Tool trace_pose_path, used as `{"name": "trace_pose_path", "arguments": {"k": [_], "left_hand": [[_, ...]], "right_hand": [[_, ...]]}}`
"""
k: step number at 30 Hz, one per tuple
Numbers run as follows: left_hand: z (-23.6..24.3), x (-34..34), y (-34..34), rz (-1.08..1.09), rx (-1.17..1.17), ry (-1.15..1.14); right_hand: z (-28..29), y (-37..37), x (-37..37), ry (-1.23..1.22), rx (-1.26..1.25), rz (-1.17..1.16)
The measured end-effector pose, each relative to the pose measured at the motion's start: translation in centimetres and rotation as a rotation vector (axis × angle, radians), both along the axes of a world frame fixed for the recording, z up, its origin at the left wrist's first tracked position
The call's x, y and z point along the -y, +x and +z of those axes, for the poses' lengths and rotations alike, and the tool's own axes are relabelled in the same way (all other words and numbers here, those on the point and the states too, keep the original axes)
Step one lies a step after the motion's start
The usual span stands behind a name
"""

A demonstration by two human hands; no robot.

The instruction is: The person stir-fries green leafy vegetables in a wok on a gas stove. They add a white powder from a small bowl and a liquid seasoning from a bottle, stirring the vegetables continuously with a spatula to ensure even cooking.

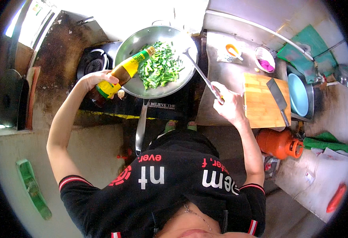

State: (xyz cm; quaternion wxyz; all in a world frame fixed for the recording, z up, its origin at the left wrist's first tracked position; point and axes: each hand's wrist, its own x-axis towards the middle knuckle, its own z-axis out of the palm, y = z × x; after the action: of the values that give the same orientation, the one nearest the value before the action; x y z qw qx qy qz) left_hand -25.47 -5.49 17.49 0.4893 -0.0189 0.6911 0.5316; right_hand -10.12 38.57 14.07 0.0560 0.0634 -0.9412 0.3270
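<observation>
Left hand [99, 79]: grip wrapped round the bottle [127, 71], neck tipped over the wok [127, 50]; most fingers hidden. Right hand [230, 102]: grip closed on the spatula [205, 77], blade toward the wok's right wall. Greens [162, 69] lie chopped in the wok, on the stove [114, 104]. Step, by my reading: seasoning the greens. Next move seems to call for a measured tilt, then turning with the spatula. Hard to make out: any stream at the bottle's mouth; the spatula's blade, lost in glare; flame, hidden under the wok.
</observation>
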Motion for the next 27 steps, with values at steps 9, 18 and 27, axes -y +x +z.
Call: {"name": "trace_pose_path", "arguments": {"k": [9,18,27], "left_hand": [[-0.4,3.2,0.2,0.077,0.094,-0.019],[-0.8,2.4,-2.5,0.045,-0.010,-0.064],[0.4,-0.3,-3.5,0.036,0.023,-0.052]], "right_hand": [[-0.1,-0.1,0.1,-0.031,0.049,0.025],[-0.8,0.5,0.3,-0.036,0.025,0.004],[-0.8,0.8,0.3,-0.022,-0.014,-0.029]]}}
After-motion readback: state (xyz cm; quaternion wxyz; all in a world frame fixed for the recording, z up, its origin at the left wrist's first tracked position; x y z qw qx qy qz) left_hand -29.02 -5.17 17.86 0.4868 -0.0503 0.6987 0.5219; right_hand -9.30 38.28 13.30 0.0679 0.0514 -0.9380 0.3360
